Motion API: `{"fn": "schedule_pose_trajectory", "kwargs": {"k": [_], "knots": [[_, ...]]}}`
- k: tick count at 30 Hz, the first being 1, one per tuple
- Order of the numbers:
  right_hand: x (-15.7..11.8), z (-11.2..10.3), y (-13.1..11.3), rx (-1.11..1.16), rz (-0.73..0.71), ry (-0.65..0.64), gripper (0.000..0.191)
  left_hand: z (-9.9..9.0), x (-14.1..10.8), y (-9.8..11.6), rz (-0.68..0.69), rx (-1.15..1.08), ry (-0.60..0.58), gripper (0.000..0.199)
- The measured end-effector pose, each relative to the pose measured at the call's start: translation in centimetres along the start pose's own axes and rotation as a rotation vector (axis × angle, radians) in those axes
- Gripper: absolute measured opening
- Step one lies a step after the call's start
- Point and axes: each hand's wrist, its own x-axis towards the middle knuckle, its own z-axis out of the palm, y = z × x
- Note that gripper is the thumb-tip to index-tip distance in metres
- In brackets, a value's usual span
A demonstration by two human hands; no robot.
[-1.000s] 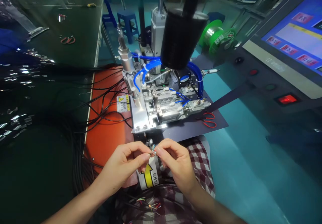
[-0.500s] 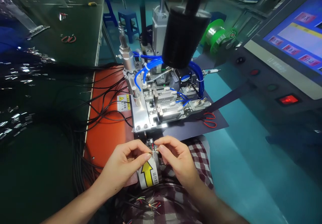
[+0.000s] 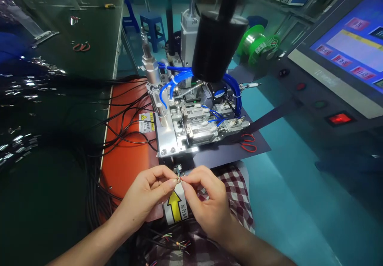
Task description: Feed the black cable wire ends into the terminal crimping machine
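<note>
Thin coloured wires (image 3: 179,179) run between the fingertips of both hands, just in front of the machine. My left hand (image 3: 149,190) is closed in a pinch on their left side. From the right, my right hand (image 3: 208,198) pinches the wires with thumb and forefinger, a red one showing there. Right behind the fingertips sits a small fixture (image 3: 177,168) at the machine's front edge. Below them is a white label with a yellow arrow (image 3: 175,208). Black cables with stripped, fanned-out coloured ends (image 3: 179,244) lie over the lap.
The machine (image 3: 197,126), with metal cylinders and blue air tubes, stands ahead on an orange base (image 3: 128,162). A black cylinder (image 3: 220,46) hangs over it. Red-handled scissors (image 3: 249,143) lie at its right. A control panel (image 3: 332,82) stands right; black cables (image 3: 125,118) spread left.
My right hand has moved left and closed its fingertips on the wires, close against my left fingertips. The left hand has barely moved. The view has shifted slightly.
</note>
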Motion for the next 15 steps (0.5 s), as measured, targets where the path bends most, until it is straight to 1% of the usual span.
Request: {"fn": "schedule_pose_trajectory", "kwargs": {"k": [3,5,8,10,13,15], "knots": [[0.1,-0.1,0.0,-0.144,-0.091,-0.020,0.010,0.1,0.1,-0.1,-0.006,-0.037,0.008,0.020],[0.4,-0.5,-0.1,-0.220,-0.117,-0.044,0.011,0.2,0.2,0.0,-0.003,-0.050,0.015,0.019],[0.8,-1.1,-0.2,-0.289,-0.147,-0.026,0.015,0.2,0.2,0.2,0.006,-0.018,0.024,0.019],[0.9,-1.4,-0.2,-0.331,-0.201,-0.014,0.016,0.3,0.1,0.3,0.011,0.016,0.027,0.020],[0.9,-1.4,-0.3,-0.394,-0.284,-0.025,0.010,0.4,0.0,0.4,0.013,0.034,0.030,0.021],[0.9,-1.3,-0.2,-0.392,-0.286,-0.026,0.006,0.5,0.0,0.5,0.009,0.032,0.033,0.021]]}}
